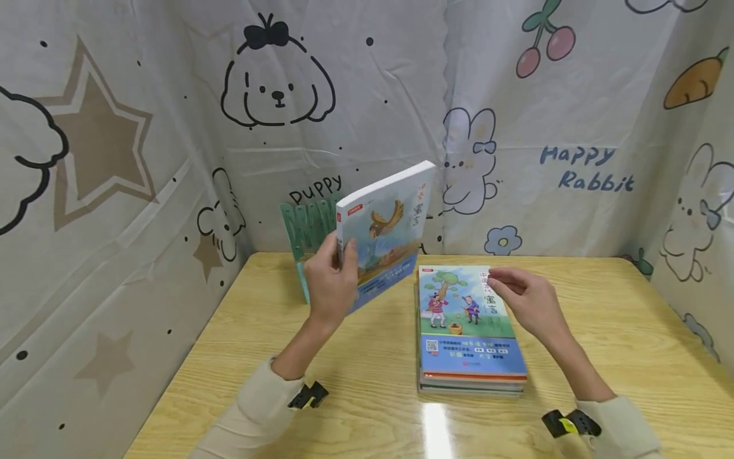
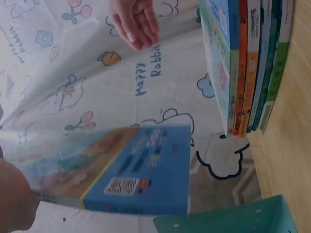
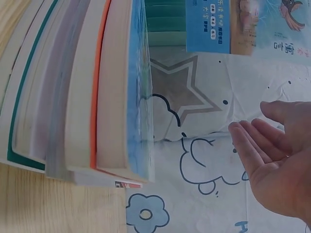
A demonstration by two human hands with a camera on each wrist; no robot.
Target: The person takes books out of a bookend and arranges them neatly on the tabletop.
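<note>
My left hand (image 1: pixel 331 280) grips a picture-covered book (image 1: pixel 384 236) by its spine edge, thumb on the front cover. The book is held up off the table and tilted, with a brown bird on its cover and a blue band along the bottom. A stack of books (image 1: pixel 473 357) lies to its right; the top cover shows a tree and two figures. Beside the upper right of the stack hovers my right hand (image 1: pixel 530 303). In the right wrist view, that hand (image 3: pixel 279 160) has loosely bent fingers, holds nothing and is apart from the stack (image 3: pixel 73 97).
A green slotted bookend or rack (image 1: pixel 306 223) stands behind my left hand, partly hidden by it and the held book. The wooden table (image 1: pixel 602 319) is bordered by printed fabric curtains (image 1: pixel 367 95) at the back and both sides.
</note>
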